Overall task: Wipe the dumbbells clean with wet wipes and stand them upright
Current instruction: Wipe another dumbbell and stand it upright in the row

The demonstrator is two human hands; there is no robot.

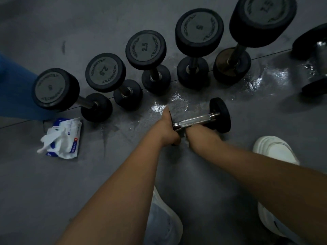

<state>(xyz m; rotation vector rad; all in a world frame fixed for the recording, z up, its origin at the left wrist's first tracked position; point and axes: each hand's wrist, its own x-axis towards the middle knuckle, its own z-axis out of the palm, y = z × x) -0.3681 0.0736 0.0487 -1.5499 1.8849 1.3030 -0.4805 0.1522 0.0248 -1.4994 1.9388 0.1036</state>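
The lying dumbbell (194, 120) rests on the floor (194, 174) just ahead of both hands, its long axis running left to right, the right end angled slightly away; the left hand (168, 129) is wrapped round its left head, fingers curled over the black rim; the right hand (201, 132) sits against the near side of the chrome handle, blurred, so whether it grips anything cannot be told; the row of upright dumbbells (146, 49) stands beyond; standing this one up probably means pivoting on the free right head, the left hand lifting.
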